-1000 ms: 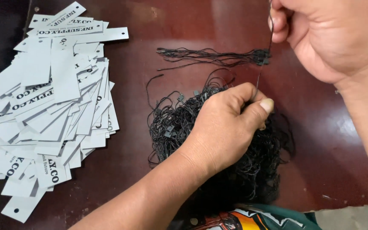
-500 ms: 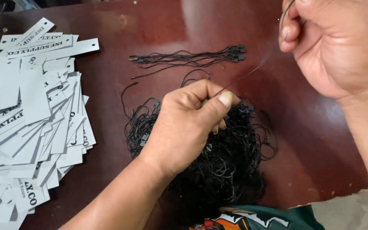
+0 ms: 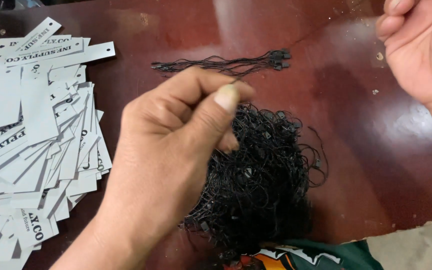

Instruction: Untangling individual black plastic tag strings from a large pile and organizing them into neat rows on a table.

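Left hand (image 3: 176,150) now raised, fingers (image 3: 226,97) pinched

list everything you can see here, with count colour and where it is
paper tags: a big loose heap, too many to count, white with black print and a punched hole, left side of the table
tangled strings: one dense pile, black, centre of the table, below the left hand
straightened strings: one small bundle laid flat, black with small clasps at the right end, above the pile
table: one, dark reddish-brown and glossy, chipped at the lower right edge
garment: one, dark green with an orange print, bottom edge
left hand: one, thumb and forefinger pinched, over the pile
right hand: one, raised at the upper right, partly cut off
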